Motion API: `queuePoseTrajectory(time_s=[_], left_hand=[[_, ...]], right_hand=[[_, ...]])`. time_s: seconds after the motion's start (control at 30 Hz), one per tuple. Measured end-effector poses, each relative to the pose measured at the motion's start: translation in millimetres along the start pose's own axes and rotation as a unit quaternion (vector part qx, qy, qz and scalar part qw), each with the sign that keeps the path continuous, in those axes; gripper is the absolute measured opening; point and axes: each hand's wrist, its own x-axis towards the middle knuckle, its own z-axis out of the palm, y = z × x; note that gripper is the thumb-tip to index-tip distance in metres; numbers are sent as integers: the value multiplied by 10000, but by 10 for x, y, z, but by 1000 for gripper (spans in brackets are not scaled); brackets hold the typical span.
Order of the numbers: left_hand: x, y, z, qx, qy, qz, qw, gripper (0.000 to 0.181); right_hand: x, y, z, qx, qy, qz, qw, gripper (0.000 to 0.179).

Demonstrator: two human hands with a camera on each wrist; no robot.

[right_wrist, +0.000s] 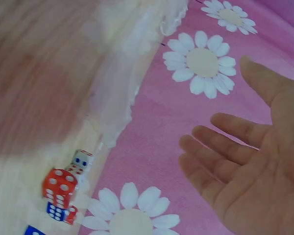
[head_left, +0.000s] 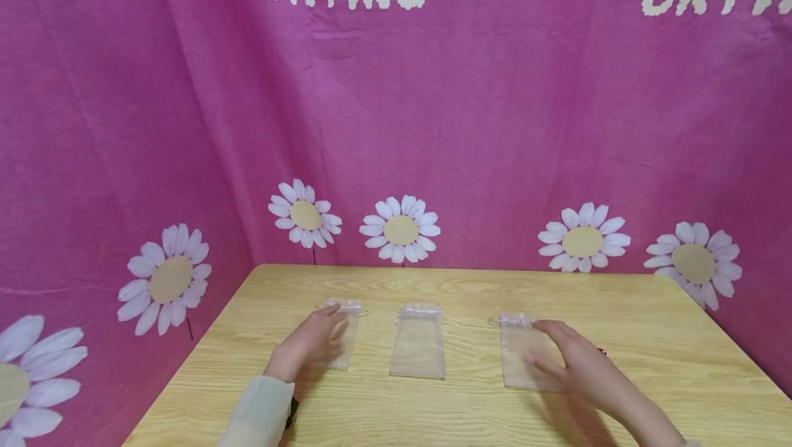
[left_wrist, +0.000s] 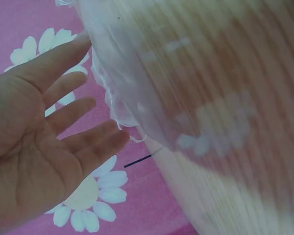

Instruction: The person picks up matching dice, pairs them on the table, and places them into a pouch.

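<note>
Three sheer white drawstring pouches lie flat in a row on the table. My left hand (head_left: 309,338) is over the left pouch (head_left: 348,353), covering part of it, fingers relaxed and holding nothing. The middle pouch (head_left: 418,345) lies between my hands. On the other side, my right hand (head_left: 578,364) hovers at the right pouch (head_left: 515,359), hiding its right part. In the left wrist view the fingers are extended beside the sheer fabric (left_wrist: 112,73). The right wrist view shows the right hand (right_wrist: 240,166) loosely spread, apart from its pouch (right_wrist: 118,90).
Several dice, among them a large red die (right_wrist: 60,185) and a blue die (right_wrist: 55,211), sit on the table near the right pouch; my right hand mostly hides them in the head view. A pink daisy-print cloth (head_left: 482,124) hangs behind the wooden table (head_left: 470,412).
</note>
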Motion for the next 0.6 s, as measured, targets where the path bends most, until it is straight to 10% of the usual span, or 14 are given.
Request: queuePoseTrajectory(time_s=[0.37, 0.6], left_hand=[[59, -74, 71, 55, -528, -226, 9983, 51], [53, -119, 57, 31, -631, -311, 9975, 50]], right_hand=[[13, 151, 106, 286, 1200, -772, 9894, 34], [24, 263, 86, 691, 1154, -559, 9893, 29]])
